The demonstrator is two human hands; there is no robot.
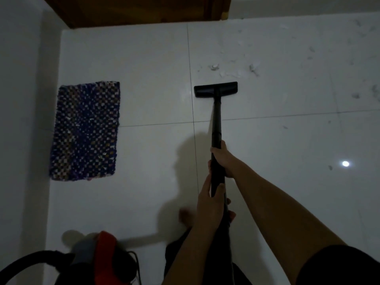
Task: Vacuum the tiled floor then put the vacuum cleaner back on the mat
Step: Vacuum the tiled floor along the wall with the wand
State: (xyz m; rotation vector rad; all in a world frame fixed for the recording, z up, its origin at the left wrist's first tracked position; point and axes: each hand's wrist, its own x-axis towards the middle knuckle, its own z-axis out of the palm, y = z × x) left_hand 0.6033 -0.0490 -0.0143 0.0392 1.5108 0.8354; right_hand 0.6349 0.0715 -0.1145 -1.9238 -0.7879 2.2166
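A black vacuum wand (216, 124) runs up the middle of the view to a flat black floor nozzle (216, 89) resting on the white tiled floor (144, 58). My right hand (223, 159) grips the wand higher up. My left hand (209, 200) grips it just below. Scraps of white and grey litter (230, 68) lie just beyond the nozzle. The red and black vacuum body (107, 258) sits at the bottom left with its black hose (26, 262). A blue checkered mat (86, 130) lies against the left wall.
A white wall (20, 120) bounds the left side. A brown wooden door (133, 9) stands at the top. More dark specks of dirt (355, 95) are scattered on the tiles to the right. My bare feet (186, 218) stand below the hands.
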